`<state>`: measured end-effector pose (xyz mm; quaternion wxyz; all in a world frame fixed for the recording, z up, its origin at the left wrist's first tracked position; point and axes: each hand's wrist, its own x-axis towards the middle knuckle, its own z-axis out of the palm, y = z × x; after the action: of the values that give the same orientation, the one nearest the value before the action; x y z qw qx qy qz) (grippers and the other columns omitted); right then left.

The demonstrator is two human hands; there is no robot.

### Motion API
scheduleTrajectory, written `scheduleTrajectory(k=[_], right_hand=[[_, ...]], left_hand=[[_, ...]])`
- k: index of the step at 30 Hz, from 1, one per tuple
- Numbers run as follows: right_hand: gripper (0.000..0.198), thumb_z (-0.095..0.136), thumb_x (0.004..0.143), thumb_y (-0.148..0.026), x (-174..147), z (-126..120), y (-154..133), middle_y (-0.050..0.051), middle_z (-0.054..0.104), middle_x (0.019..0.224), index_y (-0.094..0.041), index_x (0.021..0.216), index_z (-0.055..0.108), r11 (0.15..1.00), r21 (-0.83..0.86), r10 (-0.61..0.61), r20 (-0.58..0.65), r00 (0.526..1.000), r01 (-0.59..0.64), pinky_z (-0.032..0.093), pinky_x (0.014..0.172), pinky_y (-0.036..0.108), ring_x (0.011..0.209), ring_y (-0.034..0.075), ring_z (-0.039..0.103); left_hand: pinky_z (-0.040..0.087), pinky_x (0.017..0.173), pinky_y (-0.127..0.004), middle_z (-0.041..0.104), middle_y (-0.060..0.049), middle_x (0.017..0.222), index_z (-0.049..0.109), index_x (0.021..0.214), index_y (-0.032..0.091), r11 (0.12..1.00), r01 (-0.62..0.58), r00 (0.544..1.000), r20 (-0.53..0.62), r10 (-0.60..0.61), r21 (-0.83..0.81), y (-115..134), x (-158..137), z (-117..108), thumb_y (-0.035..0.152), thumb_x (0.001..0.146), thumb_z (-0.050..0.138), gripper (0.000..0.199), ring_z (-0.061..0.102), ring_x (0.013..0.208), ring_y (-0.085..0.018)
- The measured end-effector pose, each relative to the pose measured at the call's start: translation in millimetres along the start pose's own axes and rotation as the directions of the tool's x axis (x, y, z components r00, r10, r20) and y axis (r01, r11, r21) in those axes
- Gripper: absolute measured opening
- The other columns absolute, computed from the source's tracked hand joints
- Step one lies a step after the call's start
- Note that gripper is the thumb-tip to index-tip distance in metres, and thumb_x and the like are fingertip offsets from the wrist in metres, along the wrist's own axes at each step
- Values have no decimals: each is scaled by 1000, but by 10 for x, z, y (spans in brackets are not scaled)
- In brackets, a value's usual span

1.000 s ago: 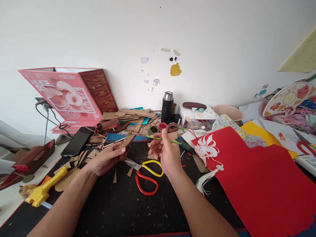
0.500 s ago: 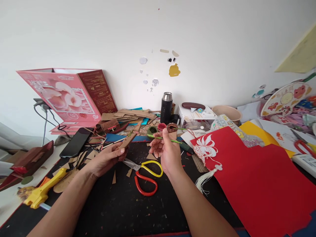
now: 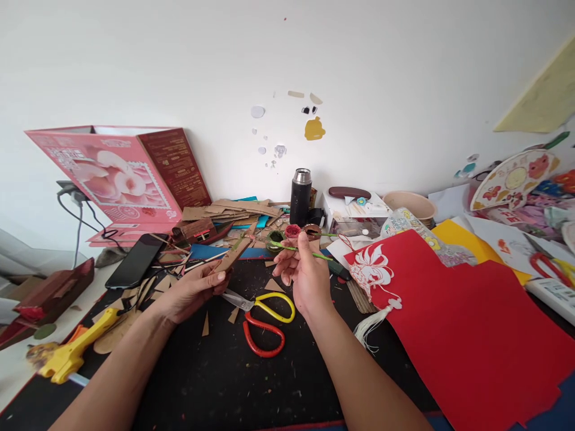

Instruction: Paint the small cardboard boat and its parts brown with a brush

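Observation:
My left hand (image 3: 191, 290) is closed around a narrow strip of cardboard (image 3: 234, 254), tilted up, with green paint along its upper edge. In my right hand (image 3: 311, 278) a slim paintbrush (image 3: 322, 257) with a green handle is pinched, its front end pointing left toward the strip. Whether the bristles touch the cardboard I cannot tell. Behind the hands stand a pot of green paint (image 3: 274, 240), a red one (image 3: 293, 231) and a brown one (image 3: 311, 231). Scissors (image 3: 265, 323) with one yellow and one red handle lie between my forearms, blades partly behind my left fingers.
A black flask (image 3: 300, 197) stands near the wall beside piled cardboard scraps (image 3: 233, 208). On the left are a phone (image 3: 137, 261), a yellow glue gun (image 3: 85, 347) and a pink box (image 3: 121, 179). Red card (image 3: 467, 323) with a tasselled ornament (image 3: 372, 269) covers the right side.
The paintbrush has shifted left, its front end now nearer the cardboard strip. My left hand stays almost still. The whole view has moved slightly.

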<state>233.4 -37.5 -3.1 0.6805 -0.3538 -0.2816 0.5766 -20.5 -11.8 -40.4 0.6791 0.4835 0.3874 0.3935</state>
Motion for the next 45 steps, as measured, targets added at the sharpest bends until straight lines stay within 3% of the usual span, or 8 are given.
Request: scheduleTrajectory(k=[6,19,29,45], right_hand=[[64,82,81,-80,-25,40,17,4,73,62,-17,85,75,1000,1,23,40,999,-23,34,35,21,42,16,66],[60,78,88,-78,23,-34,-33,6,76,66,-18,88,73,999,-5,-38,-22,999,38,32,34,23,44,17,68],[64,86,79,-79,3,8,-31,3,72,60,-16,84,76,999,44,4,9,1000,-4,34,34,19,42,15,65],[59,80,87,-75,50,-38,-92,3,74,64,-17,88,74,998,43,-52,-40,998,53,32,34,21,41,14,64]], left_hand=[[32,62,-29,48,2,77,76,101,17,1000,4,1000,-8,-4,18,10,-4,8,51,75,99,49,36,67,-13],[32,62,-29,47,2,79,74,97,17,1000,-2,1000,12,2,15,9,-15,11,50,74,100,48,36,68,-13],[31,62,-29,46,3,78,70,97,18,1000,5,1000,27,-6,13,25,-17,16,51,75,99,50,36,69,-13],[28,62,-31,45,3,78,66,88,19,998,14,999,40,-16,65,29,-17,15,57,71,100,53,34,68,-14]])
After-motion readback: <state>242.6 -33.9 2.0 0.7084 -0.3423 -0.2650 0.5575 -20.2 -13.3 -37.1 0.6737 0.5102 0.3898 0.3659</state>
